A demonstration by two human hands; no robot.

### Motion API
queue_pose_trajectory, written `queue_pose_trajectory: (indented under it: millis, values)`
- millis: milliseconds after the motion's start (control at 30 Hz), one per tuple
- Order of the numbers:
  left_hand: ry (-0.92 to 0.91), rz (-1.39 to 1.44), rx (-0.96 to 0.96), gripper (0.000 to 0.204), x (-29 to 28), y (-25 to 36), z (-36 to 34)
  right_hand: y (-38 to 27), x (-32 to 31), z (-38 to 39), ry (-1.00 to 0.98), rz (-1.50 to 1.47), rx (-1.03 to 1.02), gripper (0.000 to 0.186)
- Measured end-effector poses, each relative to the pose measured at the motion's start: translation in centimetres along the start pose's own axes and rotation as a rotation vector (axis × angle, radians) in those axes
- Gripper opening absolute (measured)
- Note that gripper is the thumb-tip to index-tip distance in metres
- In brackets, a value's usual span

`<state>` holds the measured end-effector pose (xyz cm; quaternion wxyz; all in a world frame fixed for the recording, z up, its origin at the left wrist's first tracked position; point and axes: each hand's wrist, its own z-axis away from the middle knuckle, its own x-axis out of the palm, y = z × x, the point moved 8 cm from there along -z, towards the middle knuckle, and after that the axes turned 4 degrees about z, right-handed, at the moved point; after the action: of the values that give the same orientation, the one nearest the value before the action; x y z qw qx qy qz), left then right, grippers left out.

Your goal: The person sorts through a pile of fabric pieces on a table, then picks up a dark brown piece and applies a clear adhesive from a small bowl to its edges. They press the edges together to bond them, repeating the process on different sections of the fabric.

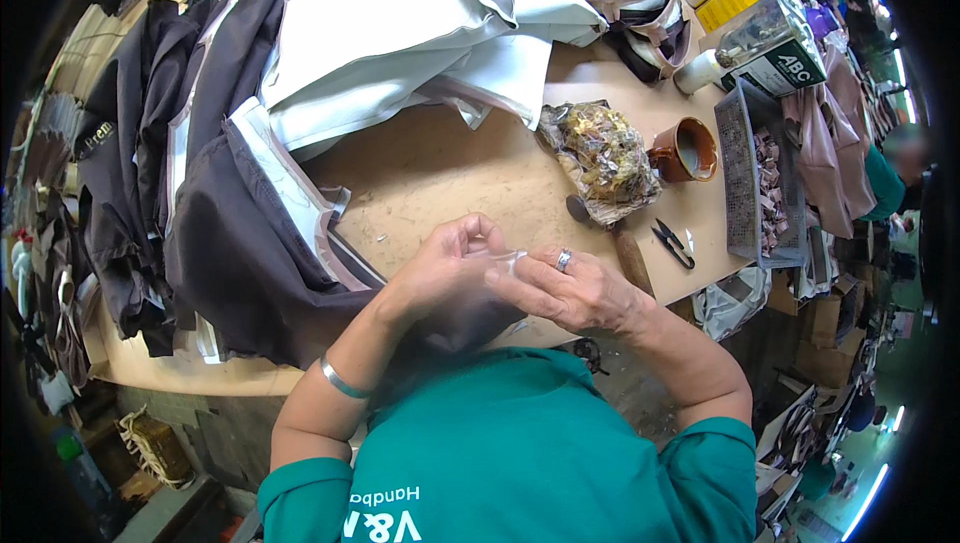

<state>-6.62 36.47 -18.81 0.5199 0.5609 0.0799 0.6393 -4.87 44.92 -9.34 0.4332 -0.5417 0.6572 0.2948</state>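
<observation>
My left hand and my right hand meet in front of my body, above the near edge of the work table. Both are closed, with a thin pale strip pinched between their fingertips. Blur hides exactly what it is and whether it joins the cloth below. Dark brown fabric with pale, folded edges spreads along the left side of the table. Part of a dark piece hangs under my hands. A hammer's wooden handle lies just beyond my right hand, beside black thread snips.
Large white-backed panels cover the far table. At right sit a crusted yellowish lump, a brown mug, a grey plastic basket of small scraps and a white bottle. Another person's green sleeve shows at far right.
</observation>
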Motion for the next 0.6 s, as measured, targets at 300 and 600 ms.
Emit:
queue_pose_trajectory:
  millis: [300,600]
  values:
    - [0.011,-0.007,0.039,0.016,-0.1,-0.3,0.4,1.5,0.2,0.4,0.160,-0.344,0.126,0.056]
    - [0.067,-0.047,0.056,0.029,-0.1,-0.2,0.8,2.7,0.5,1.2,0.174,-0.468,0.335,0.054]
